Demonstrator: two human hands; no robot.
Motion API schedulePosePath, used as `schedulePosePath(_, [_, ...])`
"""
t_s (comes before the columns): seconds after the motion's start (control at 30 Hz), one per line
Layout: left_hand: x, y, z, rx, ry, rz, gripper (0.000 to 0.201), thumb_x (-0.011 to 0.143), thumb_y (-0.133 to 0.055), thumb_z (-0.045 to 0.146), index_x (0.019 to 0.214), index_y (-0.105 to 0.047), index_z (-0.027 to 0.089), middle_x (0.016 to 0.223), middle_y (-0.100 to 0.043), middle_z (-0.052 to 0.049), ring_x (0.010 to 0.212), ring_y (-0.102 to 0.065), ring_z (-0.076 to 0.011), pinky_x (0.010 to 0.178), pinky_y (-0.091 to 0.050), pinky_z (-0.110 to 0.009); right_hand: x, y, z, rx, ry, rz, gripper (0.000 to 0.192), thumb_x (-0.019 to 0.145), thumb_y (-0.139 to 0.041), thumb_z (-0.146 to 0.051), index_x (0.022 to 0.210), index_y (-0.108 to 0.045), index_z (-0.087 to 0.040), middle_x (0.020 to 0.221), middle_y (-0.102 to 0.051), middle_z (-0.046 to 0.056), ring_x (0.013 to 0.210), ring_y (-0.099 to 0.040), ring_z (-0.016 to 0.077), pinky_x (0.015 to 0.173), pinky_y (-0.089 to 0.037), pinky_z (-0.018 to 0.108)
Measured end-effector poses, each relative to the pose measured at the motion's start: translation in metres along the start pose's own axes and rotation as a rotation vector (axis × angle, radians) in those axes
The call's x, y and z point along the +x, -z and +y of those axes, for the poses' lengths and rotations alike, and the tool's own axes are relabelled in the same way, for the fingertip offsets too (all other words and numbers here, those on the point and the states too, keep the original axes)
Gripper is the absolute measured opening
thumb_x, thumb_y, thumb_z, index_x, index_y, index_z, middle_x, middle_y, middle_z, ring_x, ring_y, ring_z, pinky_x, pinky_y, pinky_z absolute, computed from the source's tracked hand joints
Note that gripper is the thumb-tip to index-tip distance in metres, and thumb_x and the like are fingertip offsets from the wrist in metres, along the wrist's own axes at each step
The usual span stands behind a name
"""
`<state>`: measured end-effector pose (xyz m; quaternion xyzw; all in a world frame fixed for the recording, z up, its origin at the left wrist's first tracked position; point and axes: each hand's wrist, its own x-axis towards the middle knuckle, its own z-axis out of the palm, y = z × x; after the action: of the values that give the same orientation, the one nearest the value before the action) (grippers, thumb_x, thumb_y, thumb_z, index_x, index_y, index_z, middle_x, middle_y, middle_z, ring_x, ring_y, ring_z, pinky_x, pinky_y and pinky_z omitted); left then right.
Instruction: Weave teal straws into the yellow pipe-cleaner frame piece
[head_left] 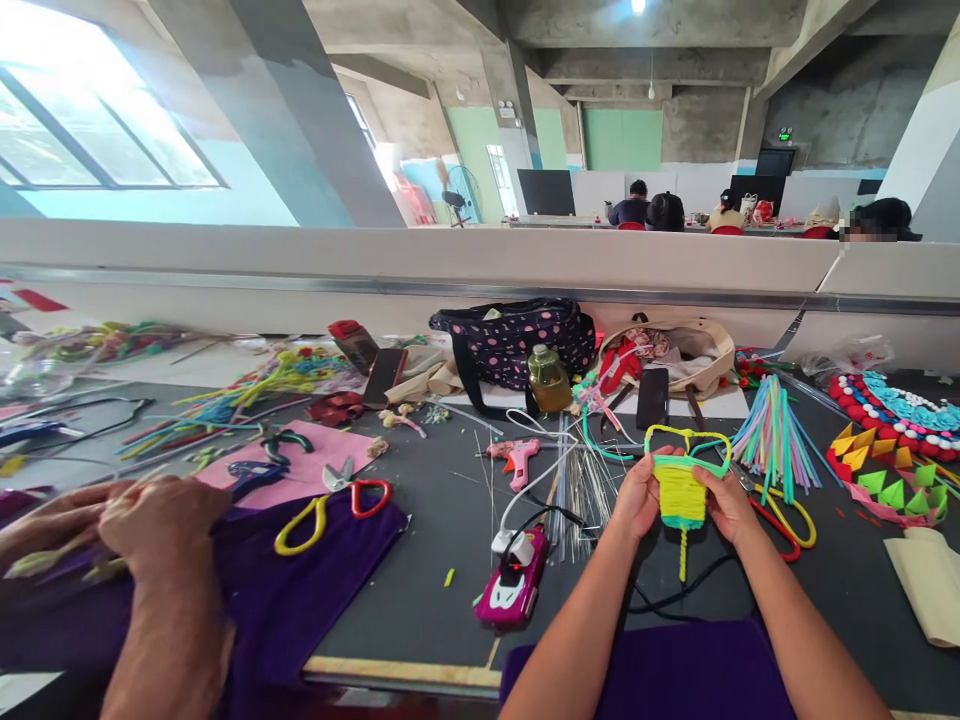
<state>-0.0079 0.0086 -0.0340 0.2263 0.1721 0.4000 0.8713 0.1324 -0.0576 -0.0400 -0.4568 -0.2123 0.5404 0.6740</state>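
Observation:
Between my two hands is a yellow and green pipe-cleaner piece (682,492), with a wound yellow body, green edging, an open loop on top and a twisted yellow stem hanging down. My left hand (639,496) grips its upper left side, fingers closed. On the upper right, my right hand (724,501) pinches the green edge. Close to my right hand lie red-and-yellow-handled scissors (780,525), partly hidden. A pile of thin metal wires (589,490) lies left of my left hand.
At the left a co-worker's hands (161,525) work near scissors (330,510) and pliers (285,445). A pink glue gun (520,460) and purple power strip (517,585) with cables stand mid-table. Pipe cleaners (780,435), a bottle (549,380) and bags (517,340) lie behind.

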Motion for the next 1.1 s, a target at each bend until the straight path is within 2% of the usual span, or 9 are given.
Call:
schedulePosePath(0.13, [0.000, 0.000, -0.002, -0.035, 0.049, -0.023, 0.033, 0.089, -0.054, 0.031, 0.113, -0.062, 0.009, 0.119, -0.065, -0.018, 0.115, -0.059, -0.0278, 0.103, -0.039, -0.043, 0.000, 0.001, 0.001, 0.007, 0.030, 0.006, 0.038, 0.052, -0.085, -0.038, 0.080, -0.072, -0.018, 0.074, -0.072, 0.005, 0.071, -0.067, 0.0249, 0.060, -0.051, 0.033])
schedulePosePath(0.27, [-0.001, -0.004, -0.004, -0.030, 0.084, -0.014, 0.031, 0.088, -0.057, 0.031, 0.109, -0.064, 0.010, 0.112, -0.069, -0.016, 0.111, -0.062, -0.0266, 0.101, -0.042, -0.041, 0.002, 0.001, 0.000, 0.024, 0.074, 0.031, 0.036, 0.051, -0.085, -0.039, 0.078, -0.072, -0.018, 0.074, -0.073, 0.005, 0.078, -0.068, 0.0274, 0.070, -0.052, 0.037])
schedulePosePath(0.47, [-0.005, -0.012, -0.011, 0.157, 0.012, 0.114, 0.028, 0.072, -0.075, 0.023, 0.094, -0.070, 0.008, 0.085, -0.074, -0.015, 0.094, -0.068, -0.0300, 0.092, -0.048, -0.042, -0.005, -0.007, -0.002, 0.021, 0.061, -0.005, 0.041, 0.051, -0.086, -0.038, 0.085, -0.073, -0.019, 0.080, -0.073, 0.005, 0.077, -0.068, 0.0262, 0.066, -0.052, 0.034])
schedulePosePath(0.57, [-0.007, -0.014, -0.015, 0.203, -0.020, 0.147, 0.027, 0.064, -0.080, 0.021, 0.086, -0.071, 0.007, 0.080, -0.074, -0.015, 0.085, -0.070, -0.0310, 0.087, -0.050, -0.043, -0.009, -0.011, -0.003, 0.027, 0.047, -0.041, 0.039, 0.051, -0.086, -0.036, 0.084, -0.072, -0.020, 0.081, -0.073, 0.004, 0.077, -0.068, 0.0246, 0.064, -0.051, 0.032])
schedulePosePath(0.7, [-0.008, -0.013, -0.015, 0.199, -0.015, 0.157, 0.026, 0.060, -0.082, 0.019, 0.081, -0.071, 0.007, 0.078, -0.074, -0.014, 0.079, -0.071, -0.0308, 0.085, -0.051, -0.045, -0.012, -0.014, -0.005, 0.017, 0.033, -0.027, 0.036, 0.050, -0.087, -0.036, 0.077, -0.071, -0.019, 0.075, -0.072, 0.003, 0.073, -0.067, 0.0237, 0.062, -0.050, 0.031])
schedulePosePath(0.83, [-0.007, -0.011, -0.013, 0.174, 0.023, 0.164, 0.022, 0.063, -0.079, 0.018, 0.080, -0.070, 0.007, 0.076, -0.074, -0.014, 0.085, -0.070, -0.0318, 0.087, -0.050, -0.043, -0.013, -0.015, -0.008, 0.018, 0.014, -0.050, 0.032, 0.052, -0.086, -0.036, 0.075, -0.070, -0.019, 0.072, -0.071, 0.002, 0.072, -0.066, 0.0227, 0.062, -0.049, 0.030])
schedulePosePath(0.97, [-0.003, -0.008, -0.009, 0.024, 0.178, 0.144, 0.028, 0.076, -0.069, 0.030, 0.093, -0.069, 0.008, 0.087, -0.074, -0.016, 0.096, -0.068, -0.0321, 0.091, -0.048, -0.045, -0.011, -0.015, -0.008, 0.002, 0.002, -0.056, 0.036, 0.055, -0.084, -0.042, 0.080, -0.070, -0.020, 0.070, -0.070, 0.002, 0.068, -0.065, 0.0217, 0.059, -0.047, 0.029])
schedulePosePath(1.1, [0.000, -0.006, -0.004, -0.126, 0.229, 0.076, 0.040, 0.085, -0.056, 0.040, 0.110, -0.063, 0.010, 0.103, -0.071, -0.016, 0.106, -0.064, -0.0317, 0.096, -0.044, -0.047, -0.007, -0.012, -0.004, -0.024, 0.012, 0.060, 0.034, 0.058, -0.080, -0.048, 0.073, -0.067, -0.020, 0.055, -0.062, -0.001, 0.050, -0.056, 0.0145, 0.046, -0.039, 0.024])
